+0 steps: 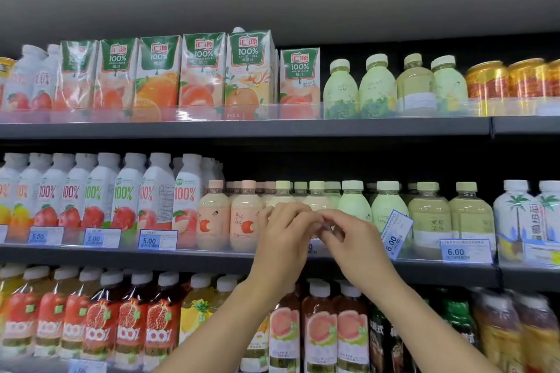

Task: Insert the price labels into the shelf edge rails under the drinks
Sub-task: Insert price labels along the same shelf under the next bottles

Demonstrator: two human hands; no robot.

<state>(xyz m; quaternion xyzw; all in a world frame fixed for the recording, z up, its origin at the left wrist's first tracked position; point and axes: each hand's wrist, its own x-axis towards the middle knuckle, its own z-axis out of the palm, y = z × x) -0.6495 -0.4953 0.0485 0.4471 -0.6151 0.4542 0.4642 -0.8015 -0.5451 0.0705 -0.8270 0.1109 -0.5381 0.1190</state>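
Six juice cartons (198, 70) on top, five seated price labels (157, 240), one tilted label (396, 234).

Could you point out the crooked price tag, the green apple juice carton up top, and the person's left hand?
Tilted price label (396, 234), head view: middle of its printed face.
Apple juice carton (249, 70), head view: its front panel.
Left hand (283, 232), head view: back of the hand.

A tilted label (397, 234) sticks from the middle shelf rail (212, 254), right of both hands (315, 233).
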